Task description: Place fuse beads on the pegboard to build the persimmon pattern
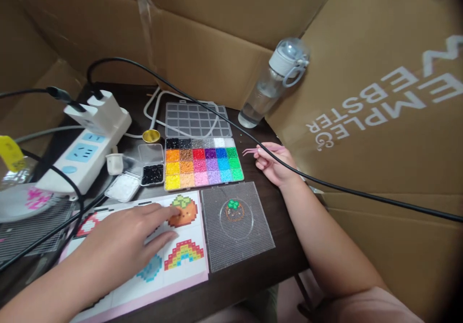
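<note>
My left hand [130,233] rests over a printed pattern sheet [191,277], its index finger stretched onto the orange fruit picture [187,215] and the thumb held apart. Pink tweezers [249,151] are pinched in my right hand [273,164], their tips pointing left at the edge of the bead box [204,186]. That box holds small beads sorted by colour. Beside the sheet lies a clear pegboard [240,253]. On it, a partial bead figure [234,211] shows a green top and a brown-orange outline, inside a faint circle.
A water bottle [261,93] stands behind my right hand. At the left are a power strip [81,156], a box of black beads [152,174], a box of white beads [123,187] and a plate with pink beads [14,207]. A black cable [325,189] crosses overhead. Cardboard walls [217,48] surround the table.
</note>
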{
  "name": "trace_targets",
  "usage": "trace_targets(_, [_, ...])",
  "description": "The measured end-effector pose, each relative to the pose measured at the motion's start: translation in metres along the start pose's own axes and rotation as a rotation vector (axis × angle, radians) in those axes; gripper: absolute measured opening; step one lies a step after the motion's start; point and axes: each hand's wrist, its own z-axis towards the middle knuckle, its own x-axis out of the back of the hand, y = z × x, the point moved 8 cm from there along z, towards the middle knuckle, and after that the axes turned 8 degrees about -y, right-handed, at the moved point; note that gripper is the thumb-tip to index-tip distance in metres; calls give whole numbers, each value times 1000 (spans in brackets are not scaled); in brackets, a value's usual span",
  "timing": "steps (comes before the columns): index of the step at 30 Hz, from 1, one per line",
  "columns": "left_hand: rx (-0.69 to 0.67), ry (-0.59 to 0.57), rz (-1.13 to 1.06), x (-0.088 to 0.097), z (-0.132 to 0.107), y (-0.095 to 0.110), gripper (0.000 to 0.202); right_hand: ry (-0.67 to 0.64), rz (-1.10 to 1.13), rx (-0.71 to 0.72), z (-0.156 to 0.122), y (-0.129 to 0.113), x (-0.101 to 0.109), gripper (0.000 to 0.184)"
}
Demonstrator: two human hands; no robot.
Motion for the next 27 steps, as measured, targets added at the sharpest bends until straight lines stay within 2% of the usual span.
trace_targets(11, [13, 18, -21, 2, 1, 0, 40, 39, -45, -17, 1, 1, 2, 26])
trace_targets(27, [-5, 34, -19, 2, 0, 0, 43, 17, -66, -11, 1, 0, 0, 29])
